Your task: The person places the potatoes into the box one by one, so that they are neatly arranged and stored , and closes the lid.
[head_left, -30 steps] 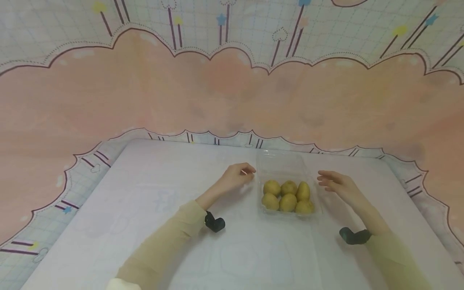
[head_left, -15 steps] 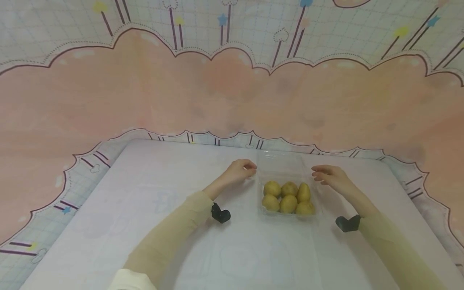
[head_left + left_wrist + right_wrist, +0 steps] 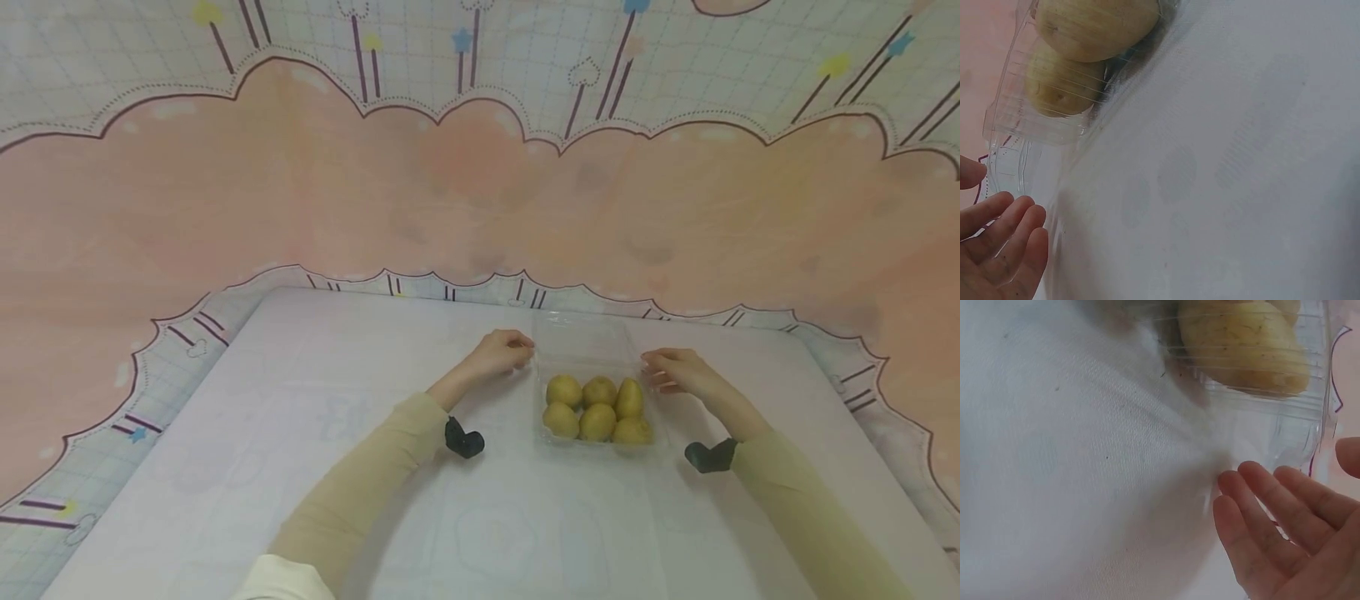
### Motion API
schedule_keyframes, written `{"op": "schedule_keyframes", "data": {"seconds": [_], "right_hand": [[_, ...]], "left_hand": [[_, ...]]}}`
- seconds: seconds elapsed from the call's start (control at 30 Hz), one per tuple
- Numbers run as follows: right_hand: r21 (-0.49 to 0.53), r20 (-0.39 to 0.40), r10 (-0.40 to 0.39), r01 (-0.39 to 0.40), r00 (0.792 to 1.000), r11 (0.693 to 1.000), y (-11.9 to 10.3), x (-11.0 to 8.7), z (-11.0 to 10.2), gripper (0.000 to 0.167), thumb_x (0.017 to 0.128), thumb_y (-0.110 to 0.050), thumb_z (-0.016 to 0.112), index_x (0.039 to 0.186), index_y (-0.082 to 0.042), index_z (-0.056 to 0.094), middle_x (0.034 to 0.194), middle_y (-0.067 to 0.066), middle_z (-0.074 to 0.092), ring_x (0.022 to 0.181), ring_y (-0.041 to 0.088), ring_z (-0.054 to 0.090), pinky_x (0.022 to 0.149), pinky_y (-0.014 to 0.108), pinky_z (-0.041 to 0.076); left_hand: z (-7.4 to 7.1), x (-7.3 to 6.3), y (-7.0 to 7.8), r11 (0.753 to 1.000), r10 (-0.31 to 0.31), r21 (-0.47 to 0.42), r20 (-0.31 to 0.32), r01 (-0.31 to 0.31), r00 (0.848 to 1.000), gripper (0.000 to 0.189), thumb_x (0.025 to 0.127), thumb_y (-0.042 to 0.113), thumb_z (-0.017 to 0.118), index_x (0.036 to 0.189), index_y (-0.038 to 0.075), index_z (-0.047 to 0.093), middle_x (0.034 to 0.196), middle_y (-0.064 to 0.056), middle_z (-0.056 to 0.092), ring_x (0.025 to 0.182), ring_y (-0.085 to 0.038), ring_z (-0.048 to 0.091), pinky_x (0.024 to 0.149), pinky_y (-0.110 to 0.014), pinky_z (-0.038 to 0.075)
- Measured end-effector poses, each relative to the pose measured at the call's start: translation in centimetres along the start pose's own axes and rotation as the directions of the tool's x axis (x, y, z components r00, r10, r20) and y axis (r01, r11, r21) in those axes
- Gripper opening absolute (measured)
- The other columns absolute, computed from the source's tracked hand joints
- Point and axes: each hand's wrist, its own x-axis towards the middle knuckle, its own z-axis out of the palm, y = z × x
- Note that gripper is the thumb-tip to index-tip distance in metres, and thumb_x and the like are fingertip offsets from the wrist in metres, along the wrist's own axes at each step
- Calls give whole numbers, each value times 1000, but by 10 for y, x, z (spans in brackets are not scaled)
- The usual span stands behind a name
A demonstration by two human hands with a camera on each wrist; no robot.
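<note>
A clear plastic clamshell box (image 3: 542, 417) stands on the table with its lid (image 3: 585, 337) folded back, away from the person. Several yellow potatoes (image 3: 597, 422) fill its base in two rows. To the left of the lid is my left hand (image 3: 501, 353), fingertips right at its edge. In the left wrist view its fingers (image 3: 1019, 240) are loosely bent, thumb apart, near the hinge side. On the other side my right hand (image 3: 678, 371) has its fingertips close to the lid's right edge. The right wrist view shows its fingers (image 3: 1272, 519) extended and the thumb separate, nothing between them.
A white covered table (image 3: 300, 358) lies under the box. Behind it hangs a pink and checked patterned cloth (image 3: 450, 192). Black wrist cameras sit on the left wrist (image 3: 465, 439) and right wrist (image 3: 709, 457).
Both hands have moved in toward the lid: the left slightly forward and right, the right leftward. The box and potatoes stay where they were.
</note>
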Motion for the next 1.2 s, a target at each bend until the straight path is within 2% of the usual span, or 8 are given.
{"op": "schedule_keyframes", "data": {"seconds": [0.1,0.43,0.73,0.9,1.2], "right_hand": [[-1,1,4,-4,1000,1000,0,0,1,57,103,-30,36,136,16,37,129,34,54,106,32,65,90,40,55],[-4,-5,-68,68,998,998,-2,-1,-2,54,104,-26,35,138,16,35,129,35,53,112,39,62,91,40,55],[22,-23,-122,122,992,992,-4,-5,-5,53,103,-23,39,138,17,35,127,35,55,107,33,65,86,33,57],[33,-37,-143,144,989,989,-6,-8,-5,53,102,-22,40,138,17,35,127,35,55,108,34,65,85,31,58],[38,-60,-136,138,989,990,-7,-12,-8,52,102,-22,41,138,14,36,130,35,53,106,28,67,84,30,58]], "left_hand": [[1,0,1,1000,0,-6,-4,0,1000,34,96,22,53,124,3,60,112,-14,68,94,-21,66,72,-24,55],[0,1,6,999,1,-34,-17,-1,1000,35,97,22,52,125,2,59,114,-15,67,97,-23,67,76,-29,57],[-4,1,11,999,14,-44,-18,-15,1000,37,96,23,54,126,3,58,118,-16,66,99,-26,68,80,-31,57],[-6,-1,15,998,33,-44,-25,-34,999,36,96,22,54,125,2,58,118,-17,66,100,-27,68,79,-29,57],[-7,-3,19,997,50,-52,-40,-52,998,38,95,19,55,127,0,57,116,-18,67,99,-27,69,81,-29,57]]}}
